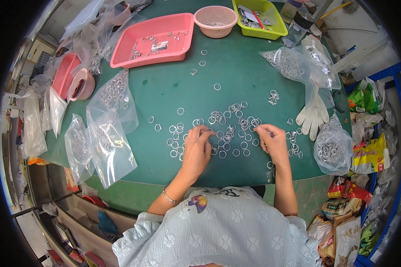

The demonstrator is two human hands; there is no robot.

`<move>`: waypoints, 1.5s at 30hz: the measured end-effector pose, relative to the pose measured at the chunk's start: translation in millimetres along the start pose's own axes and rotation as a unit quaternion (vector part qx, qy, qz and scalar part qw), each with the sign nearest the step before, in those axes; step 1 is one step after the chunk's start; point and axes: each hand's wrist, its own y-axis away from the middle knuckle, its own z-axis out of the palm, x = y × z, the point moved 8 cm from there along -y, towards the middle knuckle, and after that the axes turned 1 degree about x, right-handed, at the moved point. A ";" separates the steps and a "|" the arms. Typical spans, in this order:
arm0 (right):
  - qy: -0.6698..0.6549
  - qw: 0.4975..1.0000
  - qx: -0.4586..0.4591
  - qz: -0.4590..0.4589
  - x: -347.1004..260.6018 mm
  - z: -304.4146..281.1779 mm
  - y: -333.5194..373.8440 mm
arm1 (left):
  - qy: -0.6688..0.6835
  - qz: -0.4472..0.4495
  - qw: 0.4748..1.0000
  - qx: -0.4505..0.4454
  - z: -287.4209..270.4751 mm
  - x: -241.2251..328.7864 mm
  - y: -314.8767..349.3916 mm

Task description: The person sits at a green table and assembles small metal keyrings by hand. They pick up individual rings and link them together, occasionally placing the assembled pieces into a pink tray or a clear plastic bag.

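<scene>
Many small silvery metal rings (236, 152) lie scattered over the green tabletop, thickest between my two hands. Over the left part of the spread is my left hand (198, 144), its thumb and fingers closed together among the rings; what they pinch, if anything, is hidden. My right hand (273, 141) is closed in a pinch, thumb and forefinger meeting at the edge of a ring (256, 122) on the right side of the pile. A looser group of rings (293, 143) lies just right of that hand. A few single rings (217, 86) are farther off.
Clear plastic bags (113, 133) of rings lie at left, with another bag (332, 149) at right near a white glove (314, 116). Along the back stand a pink tray (178, 52), a pink bowl (215, 30) and a yellow-green basket (272, 33). A lidded jar (298, 29) stands beside the basket.
</scene>
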 end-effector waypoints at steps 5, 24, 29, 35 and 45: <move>0.385 0.901 0.047 -0.193 -31.8 29.8 -4.8 | -0.005 0.024 1.000 0.017 1.9 5.4 2.0; -0.319 0.923 -0.143 0.157 13.9 39.7 16.2 | 0.236 -0.019 0.971 -0.044 21.3 20.3 -2.9; -0.339 0.909 -0.176 0.169 9.9 56.4 26.2 | 0.172 0.066 0.982 -0.044 27.6 40.1 -4.4; -0.334 0.910 -0.177 0.171 12.8 58.4 27.3 | 0.209 0.043 0.977 0.009 19.8 34.7 -3.7; -0.414 0.850 -0.225 0.235 7.5 73.9 39.7 | 0.372 -0.053 0.927 0.014 24.9 21.3 -1.2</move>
